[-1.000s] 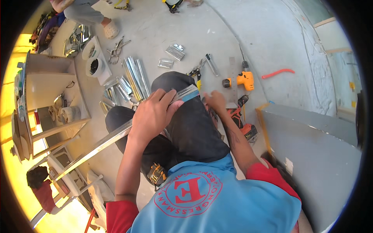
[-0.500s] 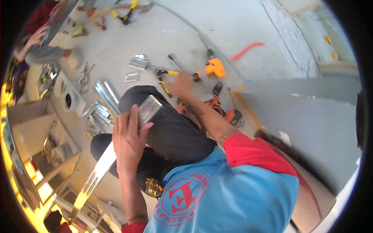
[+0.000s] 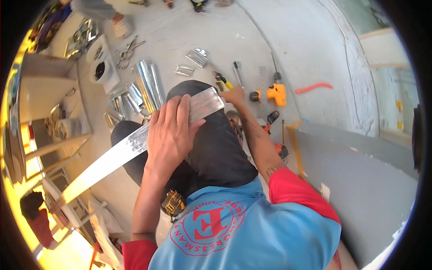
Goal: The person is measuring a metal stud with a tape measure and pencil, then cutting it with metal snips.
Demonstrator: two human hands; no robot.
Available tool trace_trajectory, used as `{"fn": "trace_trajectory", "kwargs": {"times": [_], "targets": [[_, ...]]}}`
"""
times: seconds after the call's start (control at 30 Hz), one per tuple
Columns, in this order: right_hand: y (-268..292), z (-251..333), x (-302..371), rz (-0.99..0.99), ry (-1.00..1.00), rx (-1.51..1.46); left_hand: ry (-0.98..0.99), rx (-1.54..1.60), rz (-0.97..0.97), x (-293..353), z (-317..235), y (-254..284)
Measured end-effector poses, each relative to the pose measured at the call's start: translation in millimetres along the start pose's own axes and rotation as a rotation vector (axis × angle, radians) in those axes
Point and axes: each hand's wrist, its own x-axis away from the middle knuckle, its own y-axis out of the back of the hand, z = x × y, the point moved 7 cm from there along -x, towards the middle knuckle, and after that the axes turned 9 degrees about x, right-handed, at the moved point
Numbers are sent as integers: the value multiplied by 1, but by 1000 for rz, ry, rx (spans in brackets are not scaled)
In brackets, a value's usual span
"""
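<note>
My left hand (image 3: 171, 130) is closed over a long, shiny metal channel (image 3: 207, 104), thumb along its near edge. The channel lies across my raised knee and runs down to the lower left, where bright light washes it out. Just beyond its far end, my right hand (image 3: 235, 95) reaches down to a hand tool with yellow and black handles (image 3: 223, 82) on the floor. The fingers are at its handle, but they are partly hidden and blurred, so whether they grip it does not show.
Metal profiles (image 3: 148, 85) and short cut pieces (image 3: 197, 57) lie beyond my knees. An orange drill (image 3: 276, 94), a red strip (image 3: 314, 88) and a grey panel (image 3: 355, 157) are to the right. At left stands a wooden shelf unit (image 3: 49, 90); another person's foot (image 3: 122, 28) is at the top.
My right hand has moved down from above the floor to the yellow-and-black tool. The channel in my left hand now reaches farther right across my knee. The whole view has shifted.
</note>
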Motion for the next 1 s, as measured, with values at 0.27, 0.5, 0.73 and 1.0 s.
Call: {"fn": "trace_trajectory", "kwargs": {"times": [0.27, 0.5, 0.73, 1.0], "targets": [[127, -32, 214, -20, 476, -601, -23, 79, 97, -33, -11, 56], [138, -8, 314, -283, 595, -522, 22, 161, 76, -47, -19, 91], [159, 57, 332, -76, 911, -797, 16, 100, 71, -59, -35, 124], [166, 80, 321, 30, 875, -690, -44, 236, 73, -64, -42, 150]]}}
